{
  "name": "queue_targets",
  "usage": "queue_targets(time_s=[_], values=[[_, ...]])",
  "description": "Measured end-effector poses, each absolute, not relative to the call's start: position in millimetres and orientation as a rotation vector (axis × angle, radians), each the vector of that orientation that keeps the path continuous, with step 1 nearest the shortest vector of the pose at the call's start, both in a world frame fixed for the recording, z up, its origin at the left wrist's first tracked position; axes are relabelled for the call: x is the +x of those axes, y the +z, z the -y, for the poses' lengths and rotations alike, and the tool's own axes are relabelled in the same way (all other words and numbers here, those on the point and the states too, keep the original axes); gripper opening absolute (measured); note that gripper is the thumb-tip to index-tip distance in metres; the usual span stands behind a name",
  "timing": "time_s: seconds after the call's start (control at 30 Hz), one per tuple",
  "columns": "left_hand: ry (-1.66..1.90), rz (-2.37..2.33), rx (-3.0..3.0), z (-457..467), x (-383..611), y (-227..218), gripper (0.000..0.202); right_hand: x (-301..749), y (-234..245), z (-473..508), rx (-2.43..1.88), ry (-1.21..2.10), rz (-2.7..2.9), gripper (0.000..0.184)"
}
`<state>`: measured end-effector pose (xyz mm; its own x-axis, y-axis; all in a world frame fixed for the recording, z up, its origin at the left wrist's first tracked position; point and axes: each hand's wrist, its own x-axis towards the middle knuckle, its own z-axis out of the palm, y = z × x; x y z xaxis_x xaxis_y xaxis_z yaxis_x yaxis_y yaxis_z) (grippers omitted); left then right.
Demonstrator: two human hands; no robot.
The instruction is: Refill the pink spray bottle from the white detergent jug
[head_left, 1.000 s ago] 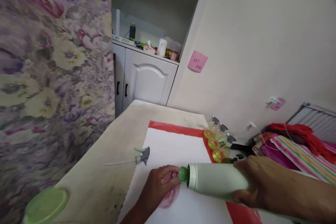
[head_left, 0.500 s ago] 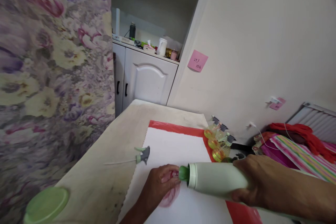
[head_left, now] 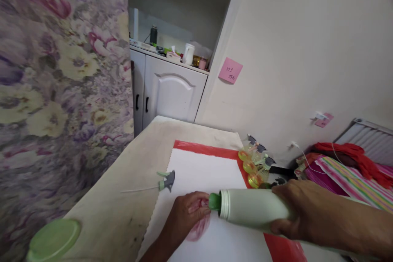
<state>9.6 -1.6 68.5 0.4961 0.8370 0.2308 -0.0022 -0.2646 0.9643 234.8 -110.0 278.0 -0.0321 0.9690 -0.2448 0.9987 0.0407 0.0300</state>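
Note:
My right hand (head_left: 302,212) is wrapped round a pale green bottle (head_left: 252,209) and holds it on its side, its green spout (head_left: 214,202) pointing left. My left hand (head_left: 188,215) is closed around a small pink transparent bottle (head_left: 199,223) right at that spout, over a white cloth (head_left: 202,196) on a red sheet (head_left: 205,150). A loose green-grey spray nozzle with a long tube (head_left: 165,181) lies on the table to the left of my left hand.
Several small yellow spray bottles (head_left: 254,163) stand at the red sheet's right edge. A green lid (head_left: 53,239) sits at the beige table's near left corner. Flowered curtain on the left, white cupboard (head_left: 167,92) behind, pink note (head_left: 230,70) on the wall, striped fabric (head_left: 346,178) at right.
The view has shifted slightly; both hands stay in place, with the pale green bottle's spout still at the pink bottle.

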Motion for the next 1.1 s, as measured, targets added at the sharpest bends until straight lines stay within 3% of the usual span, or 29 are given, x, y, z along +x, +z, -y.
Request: queue_targets(time_s=[1.1], values=[[0.947,-0.733,1.661,2.7,8.1,72.2,0.018,228.2,281.7,110.9,2.034,-0.248,-2.077,0.023]])
